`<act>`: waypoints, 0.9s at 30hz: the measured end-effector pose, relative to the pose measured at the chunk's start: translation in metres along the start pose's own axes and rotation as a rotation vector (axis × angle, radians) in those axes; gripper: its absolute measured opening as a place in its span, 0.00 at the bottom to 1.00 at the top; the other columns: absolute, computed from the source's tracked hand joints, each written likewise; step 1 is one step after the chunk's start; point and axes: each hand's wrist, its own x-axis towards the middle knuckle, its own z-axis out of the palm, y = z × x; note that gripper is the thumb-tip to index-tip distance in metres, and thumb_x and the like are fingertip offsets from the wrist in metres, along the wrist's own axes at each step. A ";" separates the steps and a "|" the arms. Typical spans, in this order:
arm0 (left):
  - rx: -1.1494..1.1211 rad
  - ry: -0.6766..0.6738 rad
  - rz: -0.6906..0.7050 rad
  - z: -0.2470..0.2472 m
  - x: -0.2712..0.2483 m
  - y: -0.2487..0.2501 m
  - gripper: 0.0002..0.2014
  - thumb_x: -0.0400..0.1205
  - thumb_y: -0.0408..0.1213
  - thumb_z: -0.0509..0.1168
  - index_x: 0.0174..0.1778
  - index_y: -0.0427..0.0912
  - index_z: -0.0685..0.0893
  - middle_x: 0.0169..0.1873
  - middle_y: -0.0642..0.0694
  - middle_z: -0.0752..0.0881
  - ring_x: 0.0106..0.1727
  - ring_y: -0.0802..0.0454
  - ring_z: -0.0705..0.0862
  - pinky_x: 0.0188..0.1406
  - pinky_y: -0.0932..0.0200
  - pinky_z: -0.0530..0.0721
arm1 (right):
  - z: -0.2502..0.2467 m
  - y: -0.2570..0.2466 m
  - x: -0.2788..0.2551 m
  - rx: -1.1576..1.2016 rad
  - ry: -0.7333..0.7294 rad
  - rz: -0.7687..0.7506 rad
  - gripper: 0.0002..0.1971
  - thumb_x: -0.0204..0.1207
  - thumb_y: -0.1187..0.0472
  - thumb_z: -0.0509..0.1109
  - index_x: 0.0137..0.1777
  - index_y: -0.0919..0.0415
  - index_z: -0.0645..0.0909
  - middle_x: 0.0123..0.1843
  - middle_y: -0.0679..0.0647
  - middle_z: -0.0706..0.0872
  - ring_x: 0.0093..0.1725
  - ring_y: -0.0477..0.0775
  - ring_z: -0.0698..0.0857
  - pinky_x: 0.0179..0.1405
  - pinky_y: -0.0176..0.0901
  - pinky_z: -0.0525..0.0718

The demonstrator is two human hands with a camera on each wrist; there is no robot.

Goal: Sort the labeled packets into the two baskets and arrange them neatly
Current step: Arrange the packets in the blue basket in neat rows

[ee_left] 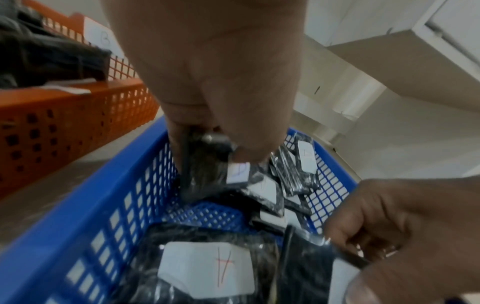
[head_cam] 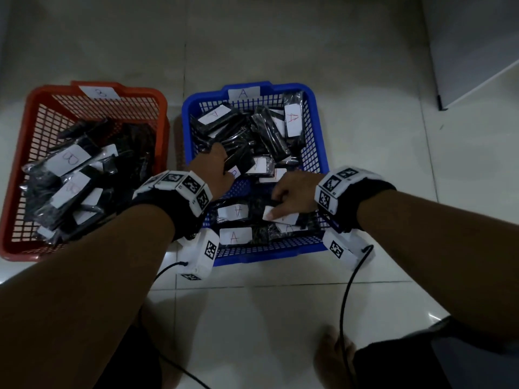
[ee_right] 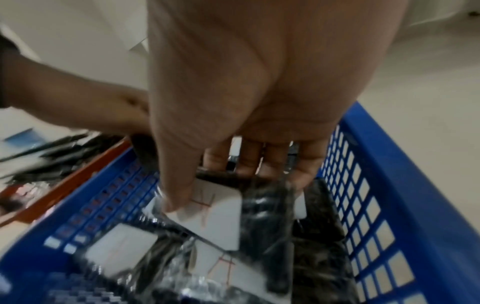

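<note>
Head view: two mesh baskets sit side by side on the tiled floor (head_cam: 365, 136). The red basket (head_cam: 25, 153), tagged "B" on its far rim, holds black packets with white "B" labels. The blue basket (head_cam: 317, 130), tagged "A", holds packets marked "A" in red — loosely piled toward the far end, two lying crosswise in a row at the near end. The left hand (head_cam: 216, 169) reaches into the middle of the blue basket, fingers curled on a black packet. The right hand (head_cam: 292, 196) rests on a packet (head_cam: 280, 216) near the front, long axis across the basket.

Left wrist view: the left hand's (ee_left: 207, 82) grip pinches a dark packet (ee_left: 205, 164) standing on end; its white label's letter is too blurred to read.

Right wrist view: the right hand (ee_right: 259, 82) grasps the "A" packet (ee_right: 221, 216) — thumb on its label, fingers behind.
</note>
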 end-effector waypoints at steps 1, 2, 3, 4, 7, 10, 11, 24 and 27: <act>-0.008 0.011 -0.009 0.002 0.001 0.001 0.17 0.84 0.40 0.62 0.63 0.36 0.67 0.44 0.38 0.83 0.40 0.41 0.82 0.36 0.56 0.74 | 0.002 -0.002 0.001 -0.038 -0.026 0.011 0.20 0.73 0.37 0.72 0.48 0.54 0.89 0.44 0.51 0.88 0.47 0.52 0.85 0.45 0.42 0.84; -0.023 0.026 -0.018 0.004 0.002 0.002 0.18 0.84 0.42 0.61 0.64 0.37 0.66 0.44 0.39 0.83 0.37 0.42 0.81 0.35 0.55 0.74 | 0.002 -0.004 0.002 -0.063 -0.025 0.027 0.21 0.74 0.36 0.70 0.50 0.55 0.89 0.46 0.51 0.88 0.47 0.52 0.85 0.45 0.41 0.84; -0.045 0.039 -0.031 0.005 0.004 0.003 0.19 0.84 0.44 0.61 0.64 0.37 0.66 0.43 0.40 0.82 0.37 0.43 0.80 0.35 0.55 0.74 | 0.003 -0.005 0.002 -0.075 0.006 0.037 0.22 0.75 0.36 0.69 0.50 0.55 0.89 0.46 0.50 0.88 0.47 0.52 0.85 0.44 0.40 0.83; -0.072 0.053 -0.046 0.006 0.006 0.003 0.19 0.84 0.46 0.61 0.64 0.38 0.67 0.43 0.41 0.81 0.37 0.43 0.79 0.36 0.55 0.73 | 0.002 -0.005 0.004 -0.076 0.070 0.036 0.21 0.77 0.37 0.67 0.48 0.55 0.89 0.44 0.50 0.88 0.45 0.52 0.85 0.43 0.39 0.83; -0.163 0.102 -0.081 0.005 0.011 0.002 0.17 0.84 0.46 0.61 0.64 0.39 0.71 0.41 0.44 0.81 0.40 0.43 0.79 0.40 0.56 0.72 | -0.004 -0.001 0.011 -0.011 0.332 0.008 0.17 0.82 0.45 0.63 0.44 0.56 0.87 0.34 0.54 0.84 0.39 0.59 0.86 0.43 0.45 0.84; -0.167 0.130 -0.034 0.003 0.013 -0.003 0.19 0.85 0.52 0.59 0.63 0.40 0.76 0.45 0.42 0.86 0.49 0.40 0.84 0.44 0.58 0.73 | -0.012 0.001 0.024 -0.020 0.515 0.004 0.11 0.82 0.52 0.65 0.49 0.57 0.85 0.47 0.59 0.87 0.46 0.61 0.86 0.46 0.46 0.84; -0.175 0.133 -0.022 0.002 0.013 -0.005 0.20 0.85 0.53 0.59 0.62 0.40 0.78 0.46 0.42 0.86 0.50 0.41 0.84 0.44 0.58 0.74 | -0.015 -0.001 0.028 -0.022 0.551 -0.030 0.10 0.81 0.54 0.66 0.54 0.58 0.84 0.52 0.59 0.86 0.50 0.61 0.85 0.49 0.48 0.84; -0.038 -0.081 0.131 -0.007 0.016 -0.018 0.07 0.80 0.44 0.70 0.44 0.45 0.87 0.38 0.48 0.87 0.41 0.50 0.84 0.40 0.57 0.80 | -0.013 0.004 0.040 0.034 0.558 -0.009 0.18 0.82 0.50 0.66 0.65 0.61 0.76 0.60 0.61 0.81 0.56 0.62 0.82 0.49 0.48 0.80; 0.038 -0.159 0.170 0.001 0.023 -0.007 0.08 0.82 0.41 0.66 0.45 0.41 0.87 0.40 0.45 0.86 0.46 0.44 0.85 0.43 0.54 0.82 | -0.022 0.014 0.028 0.145 0.667 0.009 0.17 0.80 0.54 0.67 0.66 0.61 0.76 0.56 0.60 0.85 0.53 0.61 0.83 0.44 0.41 0.75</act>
